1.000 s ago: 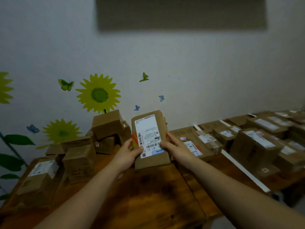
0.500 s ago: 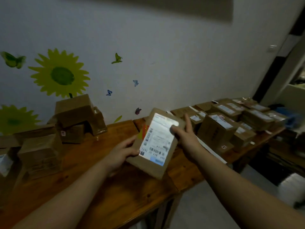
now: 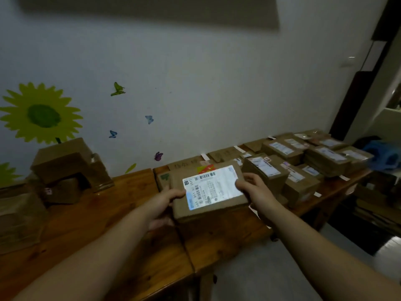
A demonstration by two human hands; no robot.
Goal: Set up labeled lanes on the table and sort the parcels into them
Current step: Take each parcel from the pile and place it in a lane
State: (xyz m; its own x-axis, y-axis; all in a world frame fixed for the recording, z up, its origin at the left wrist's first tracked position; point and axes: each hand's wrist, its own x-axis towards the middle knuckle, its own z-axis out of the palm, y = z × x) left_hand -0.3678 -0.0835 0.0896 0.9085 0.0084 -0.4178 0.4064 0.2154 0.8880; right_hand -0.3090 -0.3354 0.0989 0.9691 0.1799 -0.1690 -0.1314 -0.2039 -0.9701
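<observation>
since left hand point(image 3: 166, 200) and right hand point(image 3: 255, 189) grip the parcel point(image 3: 208, 193) by opposite short edges, it looks stiff and light.

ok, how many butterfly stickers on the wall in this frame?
4: green butterfly highest; pale blue butterfly lower and to its right; darker blue butterfly below the green one; purple butterfly lowest. Others may lie outside the frame.
</observation>
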